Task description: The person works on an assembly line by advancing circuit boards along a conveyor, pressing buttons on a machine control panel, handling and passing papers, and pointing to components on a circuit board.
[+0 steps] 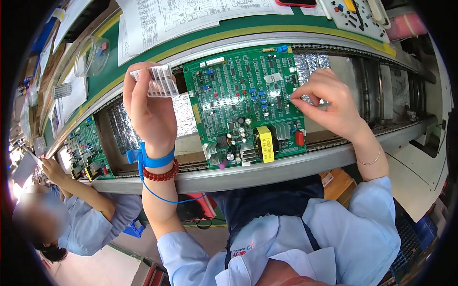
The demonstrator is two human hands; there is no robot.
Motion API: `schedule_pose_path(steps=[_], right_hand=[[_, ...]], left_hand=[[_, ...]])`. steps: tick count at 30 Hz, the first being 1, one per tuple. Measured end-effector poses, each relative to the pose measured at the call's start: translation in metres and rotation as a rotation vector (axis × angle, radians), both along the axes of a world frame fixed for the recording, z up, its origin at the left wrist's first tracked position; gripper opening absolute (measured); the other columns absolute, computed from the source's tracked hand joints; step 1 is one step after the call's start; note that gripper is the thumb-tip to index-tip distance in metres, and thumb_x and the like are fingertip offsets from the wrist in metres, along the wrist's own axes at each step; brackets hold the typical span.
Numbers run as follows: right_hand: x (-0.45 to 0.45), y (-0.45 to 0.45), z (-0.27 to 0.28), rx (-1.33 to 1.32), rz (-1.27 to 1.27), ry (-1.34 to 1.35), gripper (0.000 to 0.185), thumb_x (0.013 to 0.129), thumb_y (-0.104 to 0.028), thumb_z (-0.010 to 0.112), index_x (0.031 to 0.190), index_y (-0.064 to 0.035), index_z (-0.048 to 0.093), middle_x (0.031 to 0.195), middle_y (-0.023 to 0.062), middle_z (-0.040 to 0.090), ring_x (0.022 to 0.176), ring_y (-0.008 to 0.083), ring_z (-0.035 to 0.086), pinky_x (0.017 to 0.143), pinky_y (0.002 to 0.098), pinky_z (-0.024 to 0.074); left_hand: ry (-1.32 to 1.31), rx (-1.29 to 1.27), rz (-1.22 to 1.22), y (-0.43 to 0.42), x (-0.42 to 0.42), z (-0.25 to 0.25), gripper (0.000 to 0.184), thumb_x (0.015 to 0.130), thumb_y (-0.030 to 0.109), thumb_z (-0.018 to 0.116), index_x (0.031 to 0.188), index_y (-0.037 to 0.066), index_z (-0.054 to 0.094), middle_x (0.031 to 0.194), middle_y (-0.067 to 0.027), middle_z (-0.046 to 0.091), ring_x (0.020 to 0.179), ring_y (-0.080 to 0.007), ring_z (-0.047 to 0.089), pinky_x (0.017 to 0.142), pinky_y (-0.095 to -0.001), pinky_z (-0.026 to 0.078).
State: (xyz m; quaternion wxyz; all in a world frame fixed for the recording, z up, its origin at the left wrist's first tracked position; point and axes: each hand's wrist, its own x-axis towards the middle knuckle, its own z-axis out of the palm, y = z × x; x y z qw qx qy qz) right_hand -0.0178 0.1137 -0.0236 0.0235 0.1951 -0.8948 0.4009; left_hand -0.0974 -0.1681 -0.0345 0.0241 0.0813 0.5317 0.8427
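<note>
Circuit board (pixel 223 113) beneath the right fingers (pixel 307 90)

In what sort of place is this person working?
Probably an electronics assembly line in a factory. A green circuit board full of components lies across metal conveyor rails, a printed diagram lies behind it, and a co-worker sits farther along the same line.

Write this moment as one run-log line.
left hand: holds white slotted piece | right hand: pinched at green board | board: on metal rails

Single head-worn view; facing down
</note>
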Motion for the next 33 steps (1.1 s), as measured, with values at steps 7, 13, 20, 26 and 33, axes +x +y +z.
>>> schedule_pose_path(steps=[7,13,20,26,33], right_hand=[[-0.0002,-0.001,0.0012,0.004,-0.002,-0.017,0.006,0.071,-0.004,0.065,0.075,-0.0052,0.061,0.059,0.0017,0.048,0.057,0.0153,0.046,0.06,0.0293,0.0352],[-0.0005,0.0009,0.0021,0.051,-0.018,-0.033,0.008,0.07,-0.003,0.065,0.077,-0.0047,0.06,0.058,0.0019,0.047,0.058,0.0159,0.047,0.061,0.0294,0.0358],[-0.0019,0.0016,0.0027,0.053,-0.02,-0.04,0.008,0.07,-0.003,0.065,0.076,-0.0051,0.06,0.058,0.0017,0.046,0.058,0.0164,0.046,0.062,0.03,0.0347],[-0.0016,0.0008,0.0047,0.089,0.041,-0.056,0.009,0.07,-0.007,0.067,0.076,-0.006,0.061,0.059,0.0018,0.046,0.059,0.0166,0.045,0.062,0.0304,0.0339],[-0.0005,0.0009,0.0021,0.096,0.069,-0.051,0.006,0.07,-0.008,0.068,0.074,-0.0068,0.063,0.059,0.0019,0.046,0.061,0.0173,0.045,0.062,0.0304,0.0333]], left_hand=[[-0.017,-0.028,0.036,0.0004,0.0,0.0,0.017,0.09,0.016,0.04,0.094,0.002,0.049,0.081,-0.0102,0.051,0.075,-0.0173,0.045,0.07,-0.0293,0.035],[-0.024,-0.022,0.044,-0.0001,-0.0001,-0.0003,0.016,0.09,0.016,0.041,0.093,0.002,0.049,0.081,-0.0103,0.051,0.074,-0.0175,0.045,0.068,-0.0288,0.035],[-0.017,-0.015,0.026,-0.0024,-0.0009,-0.0011,0.015,0.09,0.015,0.041,0.093,0.002,0.048,0.081,-0.0102,0.051,0.073,-0.0178,0.045,0.068,-0.0287,0.035],[-0.008,-0.029,0.03,-0.003,-0.0012,-0.0017,0.015,0.089,0.015,0.041,0.092,0.002,0.048,0.081,-0.0101,0.051,0.073,-0.0178,0.045,0.067,-0.0287,0.035],[-0.02,-0.019,0.04,-0.0014,-0.001,-0.0004,0.015,0.089,0.015,0.041,0.092,0.002,0.048,0.081,-0.0101,0.051,0.073,-0.0175,0.046,0.067,-0.0286,0.035]])
